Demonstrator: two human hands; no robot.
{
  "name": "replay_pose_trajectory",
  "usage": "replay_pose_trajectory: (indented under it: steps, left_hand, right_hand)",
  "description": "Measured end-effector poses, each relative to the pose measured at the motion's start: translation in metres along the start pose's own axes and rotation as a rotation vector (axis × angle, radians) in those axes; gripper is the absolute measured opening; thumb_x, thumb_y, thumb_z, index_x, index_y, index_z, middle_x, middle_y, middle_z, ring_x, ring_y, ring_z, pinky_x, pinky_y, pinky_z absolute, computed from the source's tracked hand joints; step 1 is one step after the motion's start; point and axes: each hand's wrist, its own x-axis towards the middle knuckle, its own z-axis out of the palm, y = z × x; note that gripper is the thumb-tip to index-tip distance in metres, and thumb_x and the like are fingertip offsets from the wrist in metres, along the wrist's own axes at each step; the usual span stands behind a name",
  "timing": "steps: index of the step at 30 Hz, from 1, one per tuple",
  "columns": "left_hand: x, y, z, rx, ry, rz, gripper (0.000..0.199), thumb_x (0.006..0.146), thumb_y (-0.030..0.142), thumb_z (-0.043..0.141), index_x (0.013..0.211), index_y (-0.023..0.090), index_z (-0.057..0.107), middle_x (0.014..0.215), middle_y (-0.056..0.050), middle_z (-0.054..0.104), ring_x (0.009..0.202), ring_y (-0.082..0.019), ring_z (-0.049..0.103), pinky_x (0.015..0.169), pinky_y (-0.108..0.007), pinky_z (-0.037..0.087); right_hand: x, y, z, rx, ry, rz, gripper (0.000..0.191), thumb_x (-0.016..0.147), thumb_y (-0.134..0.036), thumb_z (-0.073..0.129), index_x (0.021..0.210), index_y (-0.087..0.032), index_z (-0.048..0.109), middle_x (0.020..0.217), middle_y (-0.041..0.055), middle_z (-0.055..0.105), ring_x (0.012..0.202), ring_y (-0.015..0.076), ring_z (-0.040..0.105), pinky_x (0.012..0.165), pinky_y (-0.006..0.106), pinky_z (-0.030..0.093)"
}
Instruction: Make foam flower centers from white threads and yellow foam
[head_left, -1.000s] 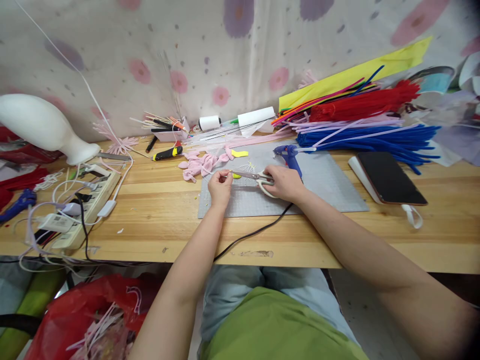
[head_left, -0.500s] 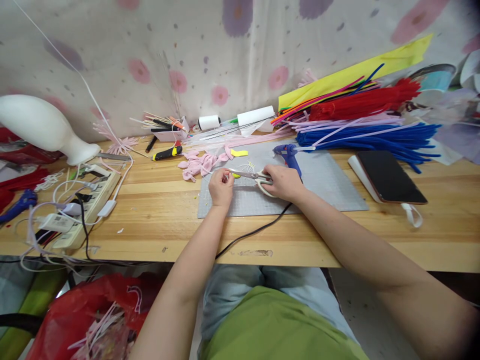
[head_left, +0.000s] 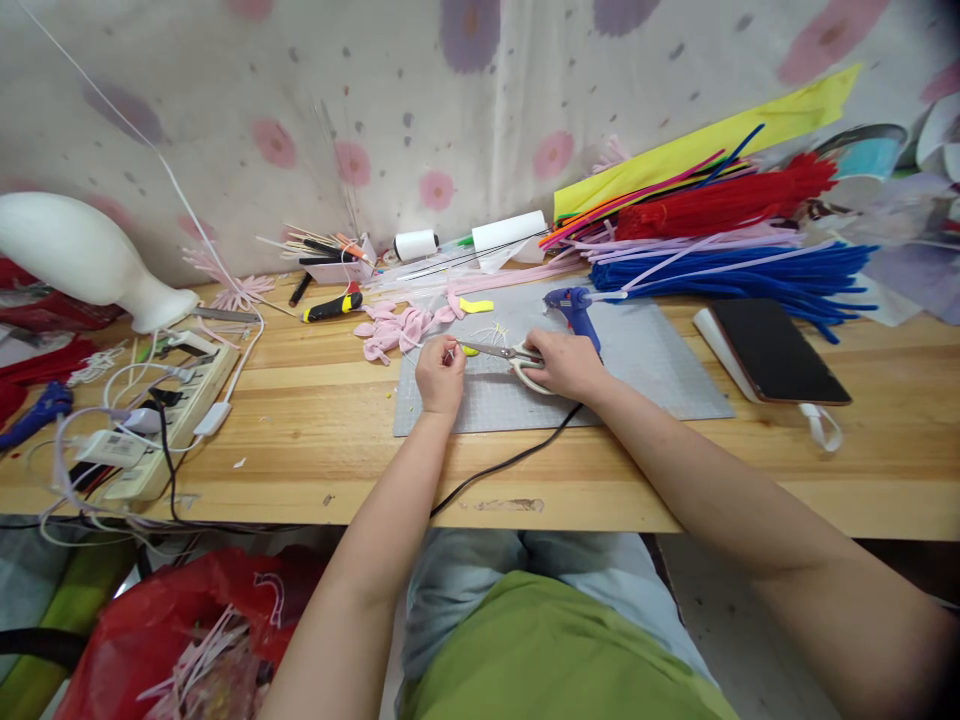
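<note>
My right hand (head_left: 564,364) is closed around the light handles of a pair of scissors (head_left: 517,353), whose blades point left. The blade tips reach the fingers of my left hand (head_left: 441,376). That hand is pinched closed; what it holds is too small to make out. Both hands are over the grey cutting mat (head_left: 645,370). Just beyond them lie thin white strands (head_left: 491,333) and a yellow strip (head_left: 476,306). Pink fuzzy pieces (head_left: 397,330) are heaped beyond my left hand. A blue glue gun (head_left: 576,312) lies behind my right hand.
At the back right are blue pipe cleaners (head_left: 735,275) and red ones (head_left: 720,205). A phone (head_left: 780,350) lies on the right. On the left are a power strip (head_left: 180,420) with tangled cords and a white foam head (head_left: 90,255). A black cable (head_left: 510,462) crosses the table's front.
The whole view has shifted very slightly. My hands and the scissors keep nearly the same position, with the blade tips still at my left fingers.
</note>
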Motion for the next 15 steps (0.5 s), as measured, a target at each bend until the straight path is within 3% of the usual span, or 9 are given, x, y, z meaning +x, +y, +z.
replay_pose_trajectory:
  steps: [7, 12, 15]
  left_hand:
    - [0.0005, 0.003, -0.0009, -0.02, 0.003, -0.067, 0.005, 0.073, 0.016, 0.052, 0.069, 0.018, 0.055, 0.082, -0.003, 0.064, 0.066, -0.01, 0.053, 0.061, -0.023, 0.043]
    - [0.001, 0.005, 0.0001, -0.157, 0.043, -0.237, 0.001, 0.071, 0.018, 0.057, 0.07, 0.018, 0.056, 0.082, -0.002, 0.064, 0.064, -0.009, 0.052, 0.061, -0.022, 0.042]
    - [0.0013, 0.0074, 0.0008, -0.297, 0.019, -0.383, 0.006, 0.07, 0.022, 0.06, 0.069, 0.017, 0.056, 0.07, 0.0, 0.06, 0.056, -0.007, 0.049, 0.053, -0.02, 0.039]
  right_hand:
    - [0.0004, 0.0017, 0.0007, -0.019, -0.014, -0.001, 0.037, 0.081, -0.053, 0.044, 0.089, -0.02, 0.056, 0.079, 0.0058, 0.065, 0.07, 0.0187, 0.056, 0.054, 0.027, 0.022]
    - [0.0006, 0.0009, 0.003, 0.01, 0.035, 0.079, 0.037, 0.081, -0.053, 0.044, 0.09, -0.019, 0.055, 0.077, 0.0066, 0.064, 0.071, 0.0193, 0.056, 0.054, 0.027, 0.024]
    - [-0.0001, -0.0009, 0.0045, 0.02, 0.053, 0.063, 0.036, 0.08, -0.053, 0.045, 0.091, -0.019, 0.055, 0.078, 0.0074, 0.064, 0.072, 0.0201, 0.055, 0.055, 0.028, 0.025]
